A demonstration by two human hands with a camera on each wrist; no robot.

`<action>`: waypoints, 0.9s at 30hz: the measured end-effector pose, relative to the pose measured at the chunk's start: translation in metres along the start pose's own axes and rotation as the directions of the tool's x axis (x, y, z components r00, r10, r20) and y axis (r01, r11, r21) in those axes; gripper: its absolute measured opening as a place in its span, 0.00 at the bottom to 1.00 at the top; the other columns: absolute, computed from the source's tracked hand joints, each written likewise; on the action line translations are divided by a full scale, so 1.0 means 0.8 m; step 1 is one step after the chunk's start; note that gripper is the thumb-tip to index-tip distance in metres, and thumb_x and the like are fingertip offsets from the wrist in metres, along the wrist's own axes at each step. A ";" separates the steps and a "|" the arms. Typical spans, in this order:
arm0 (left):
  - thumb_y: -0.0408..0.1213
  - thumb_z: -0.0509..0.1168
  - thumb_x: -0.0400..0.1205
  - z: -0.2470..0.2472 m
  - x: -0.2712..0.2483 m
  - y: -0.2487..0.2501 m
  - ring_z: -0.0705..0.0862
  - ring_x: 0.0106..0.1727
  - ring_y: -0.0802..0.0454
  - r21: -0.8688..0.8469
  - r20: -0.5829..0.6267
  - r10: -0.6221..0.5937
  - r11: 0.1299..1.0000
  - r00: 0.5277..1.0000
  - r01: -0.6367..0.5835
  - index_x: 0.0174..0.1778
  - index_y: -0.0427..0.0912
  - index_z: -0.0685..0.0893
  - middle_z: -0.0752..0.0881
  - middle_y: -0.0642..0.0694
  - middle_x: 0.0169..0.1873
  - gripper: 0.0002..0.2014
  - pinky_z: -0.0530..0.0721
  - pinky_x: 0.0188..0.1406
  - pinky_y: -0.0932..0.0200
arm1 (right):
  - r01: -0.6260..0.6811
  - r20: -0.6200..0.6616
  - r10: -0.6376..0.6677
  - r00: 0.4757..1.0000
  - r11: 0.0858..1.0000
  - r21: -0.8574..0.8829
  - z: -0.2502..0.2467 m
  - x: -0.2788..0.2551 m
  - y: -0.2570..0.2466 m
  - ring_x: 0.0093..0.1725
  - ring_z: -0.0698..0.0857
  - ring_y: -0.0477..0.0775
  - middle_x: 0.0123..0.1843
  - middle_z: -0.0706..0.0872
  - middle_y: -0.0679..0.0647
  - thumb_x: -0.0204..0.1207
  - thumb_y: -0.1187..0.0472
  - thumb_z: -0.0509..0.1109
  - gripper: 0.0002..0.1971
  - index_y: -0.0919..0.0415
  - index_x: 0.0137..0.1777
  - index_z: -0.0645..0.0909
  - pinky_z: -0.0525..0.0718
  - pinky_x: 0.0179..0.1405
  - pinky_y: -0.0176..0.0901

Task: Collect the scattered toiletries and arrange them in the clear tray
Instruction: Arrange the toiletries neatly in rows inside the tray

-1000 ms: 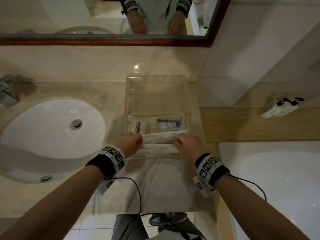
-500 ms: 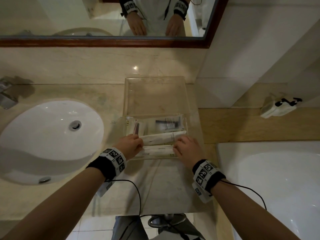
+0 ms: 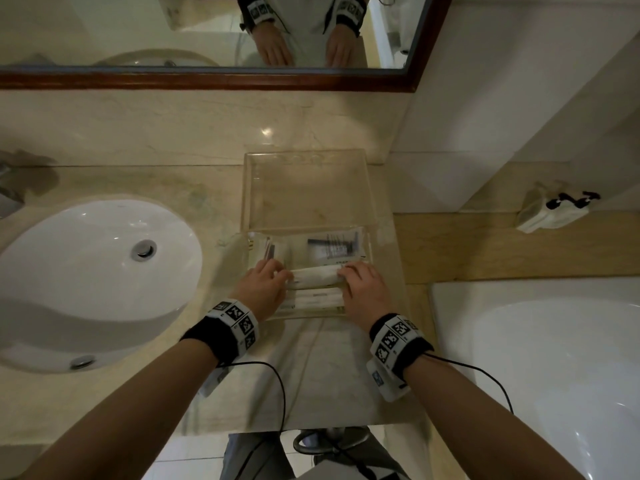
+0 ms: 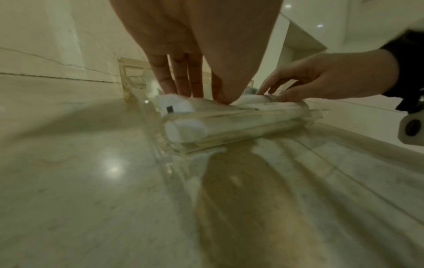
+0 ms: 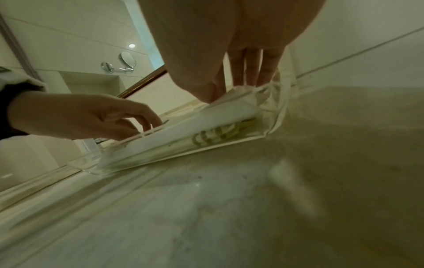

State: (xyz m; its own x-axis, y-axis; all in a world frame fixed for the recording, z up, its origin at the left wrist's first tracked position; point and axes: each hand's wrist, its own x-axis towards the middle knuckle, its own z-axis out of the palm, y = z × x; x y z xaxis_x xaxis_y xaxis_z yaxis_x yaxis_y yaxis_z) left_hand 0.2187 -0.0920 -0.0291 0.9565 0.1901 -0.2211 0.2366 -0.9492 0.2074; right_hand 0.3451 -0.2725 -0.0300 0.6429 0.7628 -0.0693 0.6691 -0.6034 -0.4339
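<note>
The clear tray (image 3: 308,188) stands on the marble counter against the back wall, and its far half is bare. Several wrapped toiletries lie in its near half: a razor packet (image 3: 332,249), a packet with a red item (image 3: 268,251) and a long white packet (image 3: 317,300) by the near wall. Above that one lies another long white packet (image 3: 317,274) (image 4: 250,99) (image 5: 231,112). My left hand (image 3: 266,282) (image 4: 201,96) pinches its left end. My right hand (image 3: 360,285) (image 5: 229,90) pinches its right end.
A white sink (image 3: 93,271) is set into the counter to the left, with a faucet (image 3: 8,192) at the edge. A bathtub (image 3: 554,375) lies to the right. A small white pouch (image 3: 550,211) sits on the ledge. A mirror (image 3: 207,29) hangs above the counter.
Both hands have kept hold of the upper white packet and brought it from a slight tilt to lie level across the tray. The right hand has shifted a little to the left.
</note>
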 end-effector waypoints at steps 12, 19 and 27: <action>0.45 0.56 0.75 -0.005 -0.002 0.006 0.86 0.53 0.37 0.015 -0.059 -0.077 0.997 0.995 0.078 0.56 0.37 0.84 0.86 0.38 0.55 0.21 0.87 0.49 0.48 | -0.086 -0.049 0.084 0.995 0.995 -0.042 0.010 -0.002 -0.002 0.75 0.70 0.61 0.77 0.70 0.60 0.75 0.50 0.43 0.30 0.61 0.72 0.70 0.69 0.74 0.55; 0.53 0.51 0.84 0.015 0.012 0.014 0.43 0.84 0.42 -0.132 0.050 -0.312 0.940 0.949 0.316 0.82 0.43 0.47 0.44 0.43 0.83 0.34 0.48 0.82 0.46 | -0.041 0.102 0.046 0.994 0.998 -0.048 0.017 0.028 -0.013 0.84 0.43 0.57 0.85 0.41 0.59 0.81 0.48 0.48 0.31 0.56 0.82 0.46 0.45 0.83 0.53; 0.54 0.47 0.84 0.010 0.020 0.027 0.49 0.82 0.34 -0.087 0.112 -0.426 0.896 0.898 0.436 0.82 0.47 0.49 0.43 0.41 0.83 0.31 0.51 0.81 0.42 | -0.110 0.214 0.137 0.967 0.985 -0.135 0.027 0.034 -0.016 0.84 0.40 0.56 0.85 0.42 0.56 0.82 0.46 0.46 0.29 0.48 0.82 0.45 0.46 0.83 0.56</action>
State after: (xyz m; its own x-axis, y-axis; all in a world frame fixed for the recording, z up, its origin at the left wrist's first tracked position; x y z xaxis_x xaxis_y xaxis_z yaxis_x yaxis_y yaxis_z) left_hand 0.2377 -0.1112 -0.0355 0.7389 0.5471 -0.3934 0.6438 -0.7455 0.1725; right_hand 0.3465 -0.2391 -0.0456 0.6340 0.7046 -0.3188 0.6383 -0.7095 -0.2986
